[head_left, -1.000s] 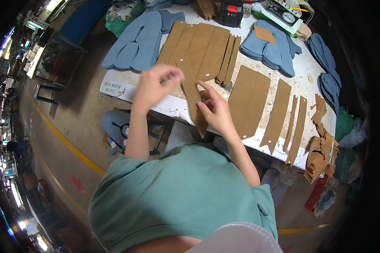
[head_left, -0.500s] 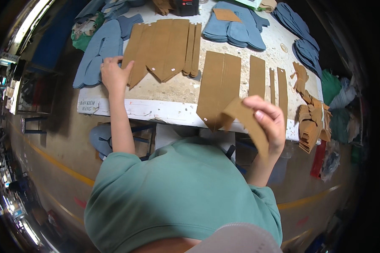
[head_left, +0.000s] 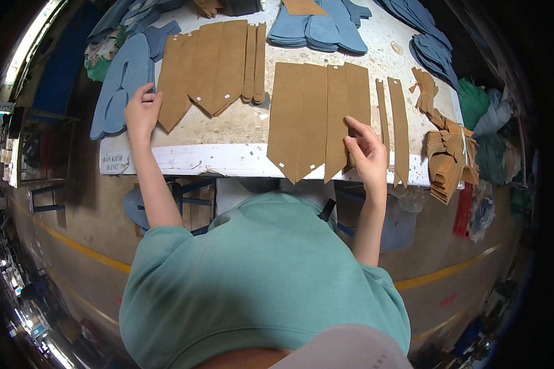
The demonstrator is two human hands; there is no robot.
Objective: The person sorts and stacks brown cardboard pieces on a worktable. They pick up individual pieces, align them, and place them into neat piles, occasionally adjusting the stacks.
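My left hand (head_left: 143, 115) rests at the left edge of a row of brown leather-like panels (head_left: 218, 67) with pointed lower ends; its thumb and fingers are apart, holding nothing. My right hand (head_left: 369, 157) is at the right edge of a narrow brown panel (head_left: 336, 117), thumb and forefinger spread and touching it. That panel lies flat beside a wider pointed brown panel (head_left: 298, 117). Another brown piece (head_left: 358, 92) lies just right of it, partly hidden by the hand. Thin brown strips (head_left: 401, 129) lie farther right.
Blue cut pieces (head_left: 124, 86) lie at the table's left, with a blue stack (head_left: 317, 31) at the back and more (head_left: 434, 58) at the far right. Tied brown bundles (head_left: 452, 154) lie by the right edge. The white table's front edge (head_left: 228, 158) runs before me.
My right hand has laid the curved brown panel flat beside the wider one and loosened its grip. My left hand stays by the left row. The view has shifted slightly.
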